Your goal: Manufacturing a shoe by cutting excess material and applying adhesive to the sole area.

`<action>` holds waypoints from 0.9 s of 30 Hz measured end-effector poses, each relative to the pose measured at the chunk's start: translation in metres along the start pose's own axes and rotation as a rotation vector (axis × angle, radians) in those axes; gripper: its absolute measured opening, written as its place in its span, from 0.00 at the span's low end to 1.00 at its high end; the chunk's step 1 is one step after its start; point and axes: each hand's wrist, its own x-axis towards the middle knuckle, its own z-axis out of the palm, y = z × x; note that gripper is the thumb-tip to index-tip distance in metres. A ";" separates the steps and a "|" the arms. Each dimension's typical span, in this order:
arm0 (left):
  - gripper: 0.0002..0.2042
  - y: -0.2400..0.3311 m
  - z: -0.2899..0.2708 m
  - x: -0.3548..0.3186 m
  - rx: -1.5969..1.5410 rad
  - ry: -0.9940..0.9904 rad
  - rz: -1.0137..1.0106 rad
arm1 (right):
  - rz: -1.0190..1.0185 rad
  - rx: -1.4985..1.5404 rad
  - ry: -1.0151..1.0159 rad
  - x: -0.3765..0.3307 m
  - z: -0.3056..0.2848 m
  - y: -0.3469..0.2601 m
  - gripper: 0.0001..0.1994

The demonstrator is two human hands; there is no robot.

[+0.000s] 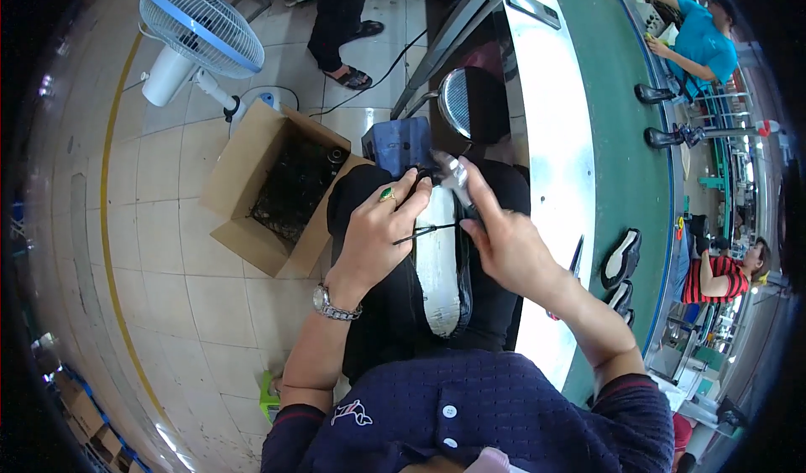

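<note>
On my lap lies a black shoe (pixel 438 280) with its pale underside facing up and its toe pointing away from me. My right hand (pixel 512 242) is closed around metal pincers (pixel 453 177), whose silver head is at the right of the toe. My left hand (pixel 375 234), wearing a green-stoned ring, has its fingers bent and pressed on black material at the toe's left edge. A thin black cord (pixel 426 231) crosses the underside between my hands. What the pincers' jaws grip is too small to tell.
A cardboard box (pixel 239 179) with dark scraps stands left, near a white fan (pixel 201 32). A blue block (pixel 399 144) is just beyond my knees. At right, a metal ledge (pixel 550 179) borders a green conveyor belt (pixel 604 137) carrying shoes (pixel 621 259). Other people work beyond it.
</note>
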 end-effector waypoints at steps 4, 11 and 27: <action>0.24 -0.007 -0.004 0.000 0.064 -0.005 0.046 | -0.155 0.068 -0.039 0.005 -0.040 -0.012 0.37; 0.25 -0.005 0.000 -0.004 0.044 -0.003 0.050 | 0.026 0.003 -0.084 0.001 -0.001 -0.003 0.36; 0.20 -0.011 -0.011 -0.004 -0.114 -0.021 -0.040 | -0.164 0.069 0.132 0.005 -0.024 -0.014 0.37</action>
